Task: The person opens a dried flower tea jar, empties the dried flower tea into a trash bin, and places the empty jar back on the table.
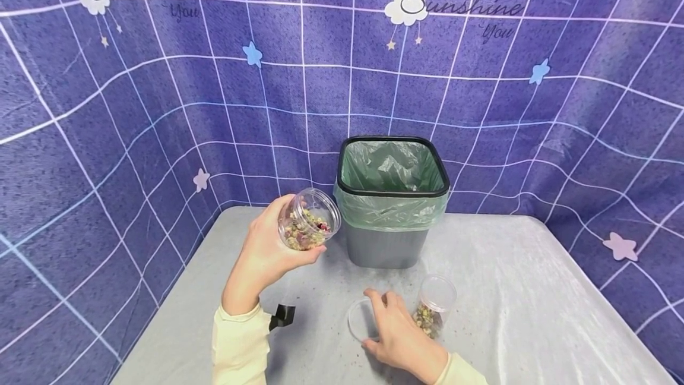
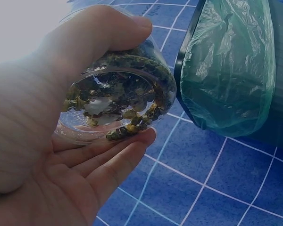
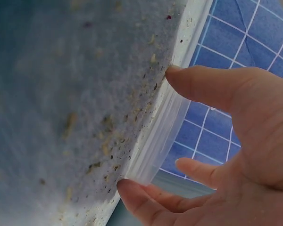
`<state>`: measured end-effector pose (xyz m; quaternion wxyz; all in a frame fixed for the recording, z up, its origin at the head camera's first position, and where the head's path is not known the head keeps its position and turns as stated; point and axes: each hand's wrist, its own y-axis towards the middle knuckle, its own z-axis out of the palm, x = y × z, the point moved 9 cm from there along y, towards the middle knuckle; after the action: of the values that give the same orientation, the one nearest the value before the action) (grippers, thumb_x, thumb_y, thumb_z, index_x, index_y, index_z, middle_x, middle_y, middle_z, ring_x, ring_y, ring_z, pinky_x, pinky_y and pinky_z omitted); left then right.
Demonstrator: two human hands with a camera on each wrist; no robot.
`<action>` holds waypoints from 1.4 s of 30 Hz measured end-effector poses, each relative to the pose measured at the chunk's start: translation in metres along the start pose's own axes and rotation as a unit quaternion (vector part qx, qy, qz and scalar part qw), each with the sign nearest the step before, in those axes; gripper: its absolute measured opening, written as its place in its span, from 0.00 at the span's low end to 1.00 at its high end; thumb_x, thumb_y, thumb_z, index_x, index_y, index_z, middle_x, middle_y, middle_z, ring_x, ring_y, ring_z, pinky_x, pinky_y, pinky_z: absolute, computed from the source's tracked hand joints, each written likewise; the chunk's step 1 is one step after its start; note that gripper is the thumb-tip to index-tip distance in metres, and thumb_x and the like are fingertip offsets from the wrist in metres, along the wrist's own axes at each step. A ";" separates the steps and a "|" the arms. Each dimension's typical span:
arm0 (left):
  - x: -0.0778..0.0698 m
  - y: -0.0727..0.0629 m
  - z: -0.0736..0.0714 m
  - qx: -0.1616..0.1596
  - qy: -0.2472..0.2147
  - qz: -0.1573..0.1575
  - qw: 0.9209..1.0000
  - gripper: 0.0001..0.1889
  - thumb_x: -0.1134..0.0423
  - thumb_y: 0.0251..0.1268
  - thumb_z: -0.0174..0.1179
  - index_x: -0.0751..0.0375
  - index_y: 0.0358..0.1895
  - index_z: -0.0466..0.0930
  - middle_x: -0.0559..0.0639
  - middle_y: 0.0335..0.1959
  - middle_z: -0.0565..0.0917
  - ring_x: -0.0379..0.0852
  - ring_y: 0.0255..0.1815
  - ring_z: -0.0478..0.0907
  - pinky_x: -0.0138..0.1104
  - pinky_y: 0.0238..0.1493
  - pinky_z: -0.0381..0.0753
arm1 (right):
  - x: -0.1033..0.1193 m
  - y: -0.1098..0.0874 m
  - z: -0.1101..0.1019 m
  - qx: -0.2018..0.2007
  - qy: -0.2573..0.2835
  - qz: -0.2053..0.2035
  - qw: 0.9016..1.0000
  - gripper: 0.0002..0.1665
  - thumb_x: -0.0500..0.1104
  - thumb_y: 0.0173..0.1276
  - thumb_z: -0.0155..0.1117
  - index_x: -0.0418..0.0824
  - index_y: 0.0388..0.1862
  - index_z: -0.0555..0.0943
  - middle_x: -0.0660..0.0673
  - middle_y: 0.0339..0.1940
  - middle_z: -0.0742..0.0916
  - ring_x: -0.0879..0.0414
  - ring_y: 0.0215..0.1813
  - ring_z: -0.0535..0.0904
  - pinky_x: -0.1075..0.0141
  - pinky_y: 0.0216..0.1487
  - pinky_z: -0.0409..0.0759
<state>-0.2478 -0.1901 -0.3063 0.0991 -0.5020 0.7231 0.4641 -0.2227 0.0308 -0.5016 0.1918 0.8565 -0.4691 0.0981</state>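
My left hand (image 1: 267, 248) grips an uncapped clear plastic jar (image 1: 296, 233), its mouth tilted toward the right. Dried flowers and herbs (image 2: 132, 115) lie along the jar's lower side, with a few red bits among them. In the left wrist view the thumb crosses over the jar and the fingers lie beneath it. On the table, my right hand (image 1: 403, 334) holds a clear round lid (image 3: 160, 136) by its rim, thumb on one side and fingers on the other. Just right of that hand stands a second clear jar (image 1: 439, 296) with a similar dried mix, its top covered.
A grey bin (image 1: 387, 248) with a black rim and a green liner bag (image 1: 392, 212) stands at the table's back, right of the tilted jar. Small crumbs (image 3: 106, 136) dot the grey table (image 1: 513, 314). A purple gridded curtain (image 1: 331, 94) surrounds the table.
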 end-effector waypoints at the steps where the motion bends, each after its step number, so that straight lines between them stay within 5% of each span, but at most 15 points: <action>1: 0.000 0.000 0.000 0.000 0.000 -0.001 1.000 0.48 0.51 0.30 0.87 0.52 0.65 0.76 0.45 0.51 0.85 0.46 0.51 0.82 0.47 0.53 0.81 | 0.000 0.000 0.000 0.000 0.000 0.001 1.000 0.55 0.50 0.50 0.84 0.39 0.73 0.66 0.39 0.48 0.78 0.44 0.51 0.78 0.50 0.50 0.84; 33: 0.003 0.000 -0.003 -0.001 0.003 -0.011 1.000 0.49 0.51 0.31 0.87 0.52 0.66 0.75 0.46 0.53 0.85 0.47 0.53 0.82 0.47 0.55 0.80 | 0.002 -0.002 -0.002 0.043 -0.006 0.024 0.999 0.55 0.56 0.53 0.82 0.40 0.74 0.66 0.36 0.56 0.78 0.40 0.54 0.76 0.46 0.52 0.82; 42: 0.004 -0.001 -0.003 0.001 0.002 -0.014 1.000 0.49 0.51 0.31 0.87 0.51 0.66 0.75 0.46 0.53 0.85 0.48 0.53 0.82 0.48 0.55 0.80 | 0.020 -0.005 -0.028 -0.035 -0.029 -0.026 0.999 0.50 0.55 0.56 0.79 0.40 0.73 0.69 0.41 0.55 0.79 0.45 0.56 0.78 0.51 0.54 0.83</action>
<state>-0.2477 -0.1949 -0.3075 0.1042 -0.5131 0.7166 0.4608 -0.2072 0.0295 -0.4703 0.2103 0.8636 -0.4552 0.0521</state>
